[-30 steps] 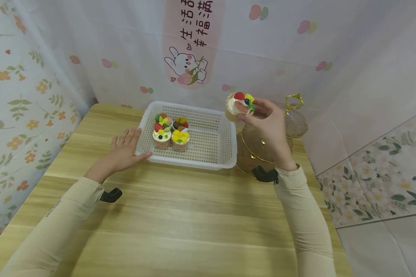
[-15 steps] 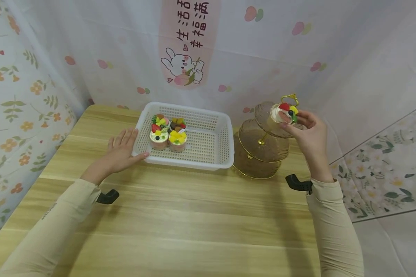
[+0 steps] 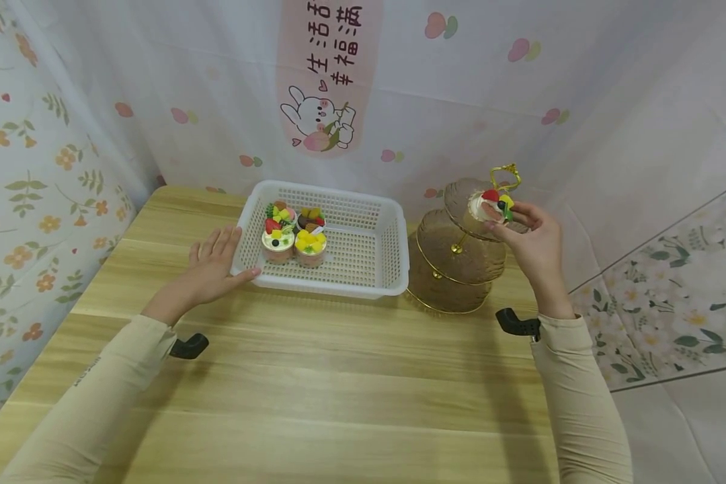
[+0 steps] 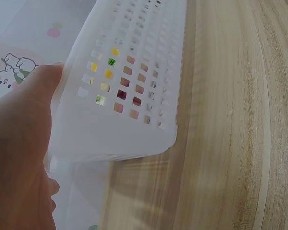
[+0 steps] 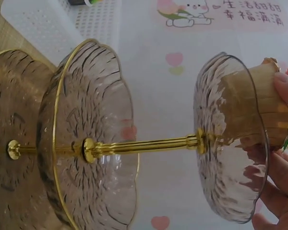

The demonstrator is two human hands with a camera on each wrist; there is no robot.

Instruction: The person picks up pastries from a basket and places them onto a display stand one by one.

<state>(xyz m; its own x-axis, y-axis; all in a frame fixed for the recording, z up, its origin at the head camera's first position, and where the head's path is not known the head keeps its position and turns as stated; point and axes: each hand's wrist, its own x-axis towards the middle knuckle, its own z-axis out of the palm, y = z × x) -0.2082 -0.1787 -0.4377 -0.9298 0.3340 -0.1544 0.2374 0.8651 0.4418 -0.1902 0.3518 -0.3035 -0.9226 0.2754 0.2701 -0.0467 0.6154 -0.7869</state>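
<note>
My right hand (image 3: 538,245) pinches a cupcake (image 3: 479,207) between thumb and fingers. White cream, a strawberry, a yellow fruit piece, a blueberry and a green leaf top it. In the right wrist view its brown paper-like cup (image 5: 254,91) is at the top plate (image 5: 221,182) of a three-tier stand; the plate hides part of it, so I cannot tell whether the base touches. My left hand (image 3: 212,265) rests against the left end of a white plastic basket (image 3: 333,286), fingers straight, thumb on the front rim.
Several fruit-topped dessert cups, including a strawberry one (image 3: 277,247) and a mango one (image 3: 310,249), stand together in the basket's left half. The stand's lower tiers (image 3: 448,286) are right beside the basket. A printed curtain (image 3: 448,114) hangs behind the wooden table (image 3: 314,383).
My right hand has carried the cupcake rightward from above the basket's right end to the stand's top plate, then slightly down and left. The left hand stays at the basket.
</note>
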